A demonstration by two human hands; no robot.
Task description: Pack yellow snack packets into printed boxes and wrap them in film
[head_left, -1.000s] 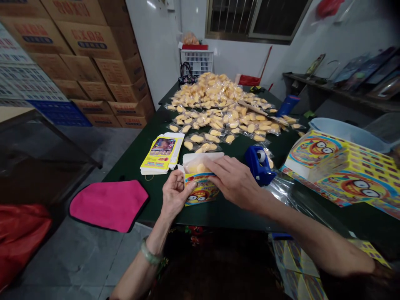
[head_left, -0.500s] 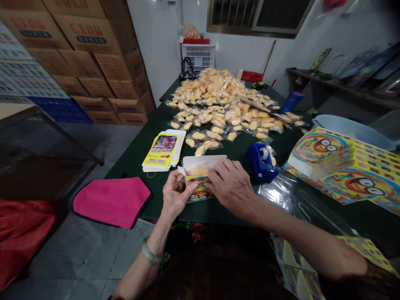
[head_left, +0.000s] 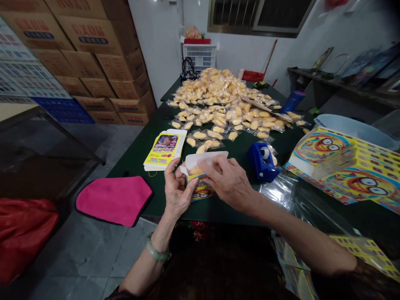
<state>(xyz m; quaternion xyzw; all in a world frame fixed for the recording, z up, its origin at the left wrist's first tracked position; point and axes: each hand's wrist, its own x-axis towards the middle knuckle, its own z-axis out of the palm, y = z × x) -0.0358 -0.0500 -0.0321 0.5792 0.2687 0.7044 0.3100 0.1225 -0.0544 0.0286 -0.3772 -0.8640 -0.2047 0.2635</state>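
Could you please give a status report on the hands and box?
Left hand gripping small box; right hand at its opening. White flap up. Tape dispenser to the right, not blocking.

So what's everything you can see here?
table: one, dark green, middle
small box: one, yellow, table's near edge
wrapped pieces: many, yellow, table's far half
flat cartons: one stack, yellow and white, table's left
tape dispenser: one, blue, table's right
printed boxes: count unclear, yellow, right
basin: one, light blue, behind them
cloth: one, pink, lower left
bag: one, red, far left
cardboard boxes: many, brown, back left
basket: one, white, far end
window: one, dark, back wall
bracelet: one, pale green, left wrist
left hand: one, bare, holding small box
right hand: one, bare, at its opening
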